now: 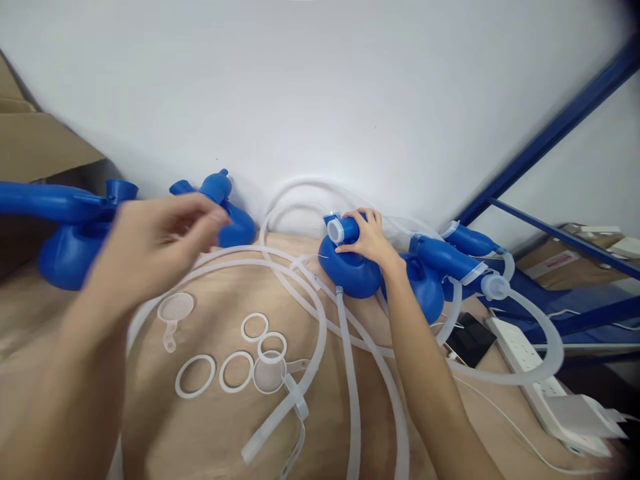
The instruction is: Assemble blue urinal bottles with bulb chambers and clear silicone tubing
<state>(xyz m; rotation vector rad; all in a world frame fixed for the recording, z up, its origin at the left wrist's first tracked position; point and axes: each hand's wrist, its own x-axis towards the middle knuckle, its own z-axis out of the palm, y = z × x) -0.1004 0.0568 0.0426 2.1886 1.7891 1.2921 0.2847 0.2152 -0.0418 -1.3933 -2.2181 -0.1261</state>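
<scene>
My right hand (pixel 367 240) is closed over the neck of a blue plastic vessel (pixel 347 270) whose white-rimmed opening (pixel 336 231) points left. My left hand (pixel 160 243) hovers above the table, blurred, with thumb and fingers pinched together; whether anything is in them is hidden. Beneath it lie a clear cap with a tab (pixel 175 310), several white rings (pixel 235 363) and a second clear cap (pixel 269 373). White translucent tubing (pixel 350 373) loops across the brown table surface (pixel 210 433).
More blue vessels stand at the left (pixel 70 233), behind my left hand (pixel 225 207) and at the right (pixel 440 267). A phone (pixel 470 339) and a white power strip (pixel 525 360) lie at right near a blue shelf frame (pixel 550 133). A cardboard box (pixel 30 140) sits far left.
</scene>
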